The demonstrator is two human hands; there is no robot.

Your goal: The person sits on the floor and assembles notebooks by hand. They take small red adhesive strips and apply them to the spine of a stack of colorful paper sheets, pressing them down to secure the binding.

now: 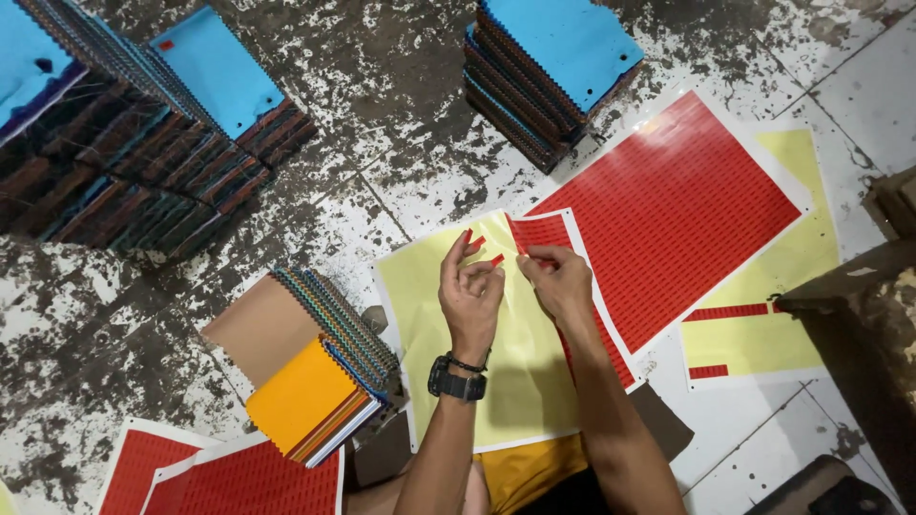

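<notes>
My left hand (pixel 469 294), with a black watch on its wrist, is raised over a yellow backing sheet (pixel 434 315), and small red stickers (pixel 475 242) cling to its fingertips. My right hand (pixel 558 281) pinches the edge of the red sticker strip (pixel 544 232) that remains on that sheet. The two hands are almost touching. To the left lies a fanned stack of fabric swatches (pixel 329 367) with an orange swatch on top and a brown card cover.
A full red sticker sheet (pixel 673 210) lies to the right, over a mostly peeled yellow sheet (pixel 754 339). More red sheets (pixel 239 477) sit at bottom left. Swatch stacks with blue tops stand at top left (pixel 153 124) and top centre (pixel 549 67). The floor is stained tile.
</notes>
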